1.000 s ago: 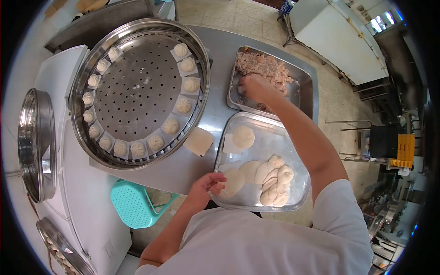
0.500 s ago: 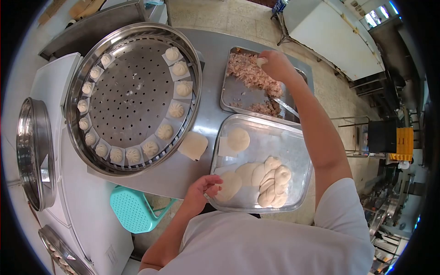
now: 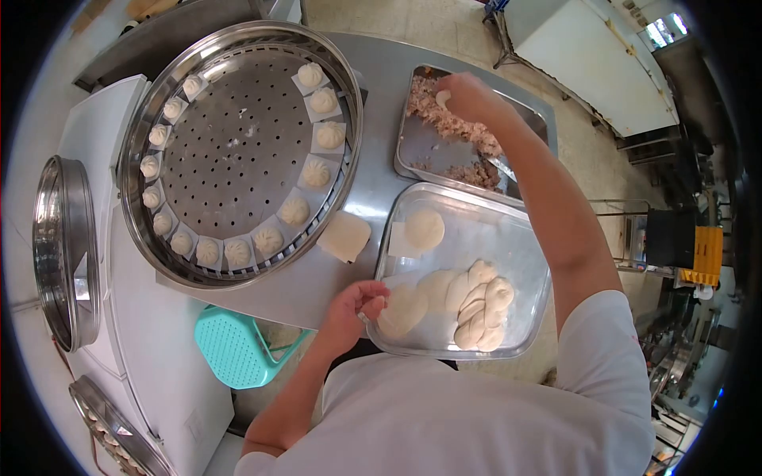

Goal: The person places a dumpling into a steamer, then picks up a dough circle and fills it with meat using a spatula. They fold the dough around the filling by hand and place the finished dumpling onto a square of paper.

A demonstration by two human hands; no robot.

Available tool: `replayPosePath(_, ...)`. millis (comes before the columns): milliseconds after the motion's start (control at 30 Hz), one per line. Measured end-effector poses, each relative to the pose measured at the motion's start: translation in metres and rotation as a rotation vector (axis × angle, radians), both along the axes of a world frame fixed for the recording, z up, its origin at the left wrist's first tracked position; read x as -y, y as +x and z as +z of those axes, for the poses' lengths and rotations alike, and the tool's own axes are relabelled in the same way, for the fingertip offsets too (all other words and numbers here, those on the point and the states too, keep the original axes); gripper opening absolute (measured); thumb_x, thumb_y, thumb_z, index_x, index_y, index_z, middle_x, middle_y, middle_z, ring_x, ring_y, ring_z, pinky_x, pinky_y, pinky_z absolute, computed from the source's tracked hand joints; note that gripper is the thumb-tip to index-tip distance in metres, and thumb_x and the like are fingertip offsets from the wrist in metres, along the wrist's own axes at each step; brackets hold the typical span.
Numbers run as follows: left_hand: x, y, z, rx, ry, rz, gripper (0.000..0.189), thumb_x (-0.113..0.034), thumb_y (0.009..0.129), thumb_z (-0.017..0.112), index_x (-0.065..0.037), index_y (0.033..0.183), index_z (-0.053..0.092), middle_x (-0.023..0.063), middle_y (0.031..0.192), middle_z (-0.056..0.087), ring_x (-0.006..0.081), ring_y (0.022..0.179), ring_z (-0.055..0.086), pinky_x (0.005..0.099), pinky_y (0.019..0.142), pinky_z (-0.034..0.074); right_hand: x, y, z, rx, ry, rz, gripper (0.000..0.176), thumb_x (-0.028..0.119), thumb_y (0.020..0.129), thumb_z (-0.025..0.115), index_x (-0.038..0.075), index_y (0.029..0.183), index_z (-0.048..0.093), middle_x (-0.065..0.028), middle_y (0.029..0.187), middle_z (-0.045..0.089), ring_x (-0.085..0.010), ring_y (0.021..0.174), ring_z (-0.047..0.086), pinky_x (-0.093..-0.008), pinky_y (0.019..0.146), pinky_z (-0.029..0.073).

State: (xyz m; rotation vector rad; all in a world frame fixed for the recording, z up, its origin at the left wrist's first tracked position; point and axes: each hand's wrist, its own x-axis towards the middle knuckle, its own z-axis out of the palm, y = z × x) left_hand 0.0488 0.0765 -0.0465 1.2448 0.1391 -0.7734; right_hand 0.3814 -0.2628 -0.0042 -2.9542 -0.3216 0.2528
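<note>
My right hand (image 3: pixel 467 97) reaches into the tray of minced filling (image 3: pixel 406 159), fingers closed around a small pale piece of dough (image 3: pixel 443 99). Pinkish filling (image 3: pixel 456 127) lies around it, with a metal blade (image 3: pixel 502 167) resting in the tray. At the left edge of the dough tray (image 3: pixel 533 262) my left hand (image 3: pixel 361 308) is curled beside a flat wrapper (image 3: pixel 403 309); what its fingers hold, if anything, is too small to name. Another round wrapper (image 3: pixel 425 230) lies on paper. Overlapping dough pieces (image 3: pixel 484 305) are heaped at the tray's middle.
A large round steamer (image 3: pixel 238 151) holds several pleated buns on paper squares along its rim. Between steamer and tray sits a stack of square papers (image 3: pixel 344 236). A turquoise stool (image 3: pixel 236 347) stands below the table edge; a steamer ring (image 3: pixel 67 254) is at far left.
My right hand has moved slightly left within the filling tray. My left hand's fingers have curled in more. The camera view has shifted, so the table's contents appear further right and higher.
</note>
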Motion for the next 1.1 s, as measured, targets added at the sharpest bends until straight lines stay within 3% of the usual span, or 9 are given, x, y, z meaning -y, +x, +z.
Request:
replayPosePath(67,0.003,0.012,0.005,0.001,0.067,0.014,0.033,-0.018,0.103,0.065,0.0,0.13,0.06,0.0068,0.116,0.069,0.0157,0.102,0.066,0.0301,0.093,0.053,-0.006,-0.01,0.029,-0.024,0.124,-0.139,0.04,0.007,0.083,0.068,0.009,0.123,0.073,-0.0208,0.107,0.074,-0.0343,0.1,0.072,-0.0425,0.089,0.056)
replayPosePath(167,0.014,0.025,-0.003,0.161,0.275,0.081,0.027,-0.016,0.097,0.073,0.0,0.118,0.067,0.0053,0.104,0.072,0.0107,0.087,0.065,0.0289,0.078,0.054,-0.006,-0.045,0.069,0.003,0.477,-0.359,0.037,0.011,0.086,0.07,0.004,0.122,0.071,-0.0141,0.102,0.074,-0.0221,0.088,0.071,-0.0341,0.079,0.056)
replayPosePath(267,0.022,0.039,0.007,0.352,0.506,0.006,0.025,-0.016,0.09,0.079,-0.003,0.11,0.072,0.0065,0.093,0.072,0.013,0.077,0.065,0.0305,0.07,0.054,0.009,-0.1,0.078,-0.022,1.059,-0.438,0.038,0.011,0.089,0.071,-0.001,0.125,0.068,-0.0089,0.101,0.072,-0.0135,0.079,0.065,-0.0273,0.069,0.053)
replayPosePath(433,0.03,0.03,-0.002,0.693,0.696,-0.188,0.024,-0.014,0.087,0.078,-0.007,0.109,0.074,0.0088,0.097,0.068,0.0235,0.08,0.067,0.0353,0.073,0.055,0.007,-0.228,0.079,-0.242,1.587,-0.587,0.043,0.007,0.094,0.069,-0.002,0.135,0.06,-0.0084,0.105,0.069,-0.0154,0.079,0.066,-0.0279,0.064,0.052)
replayPosePath(567,0.044,0.023,-0.013,0.963,0.799,-0.246,0.02,-0.015,0.087,0.075,-0.008,0.105,0.074,0.009,0.101,0.064,0.0316,0.088,0.064,0.0409,0.077,0.055,0.003,-0.318,0.052,-0.437,1.69,-0.716,0.041,0.007,0.095,0.068,-0.003,0.134,0.06,-0.0087,0.106,0.069,-0.0153,0.082,0.067,-0.0281,0.066,0.054)
replayPosePath(767,0.062,0.023,-0.024,1.065,0.946,-0.406,0.011,-0.012,0.088,0.071,-0.008,0.097,0.068,0.0096,0.1,0.063,0.034,0.094,0.064,0.0437,0.079,0.053,-0.004,-0.395,0.04,-0.533,1.738,-0.846,0.037,0.007,0.097,0.067,-0.002,0.132,0.062,-0.007,0.106,0.069,-0.0147,0.082,0.067,-0.0286,0.068,0.053)
replayPosePath(967,0.071,0.019,-0.012,0.847,1.061,-0.428,0.008,-0.011,0.087,0.068,-0.006,0.094,0.068,0.0159,0.096,0.069,0.038,0.095,0.067,0.0488,0.081,0.053,0.009,-0.433,0.045,-0.446,1.772,-0.877,0.036,0.007,0.098,0.067,-0.001,0.132,0.062,-0.0064,0.105,0.068,-0.0144,0.082,0.066,-0.0289,0.069,0.054)
replayPosePath(1100,0.075,0.016,-0.011,0.916,1.196,-0.56,0.013,-0.014,0.089,0.067,-0.005,0.098,0.067,0.0177,0.098,0.07,0.0388,0.093,0.067,0.0502,0.081,0.053,0.017,-0.451,0.049,-0.388,1.769,-0.912,0.036,0.007,0.098,0.067,-0.002,0.132,0.061,-0.0067,0.105,0.067,-0.0144,0.081,0.066,-0.0289,0.069,0.054)
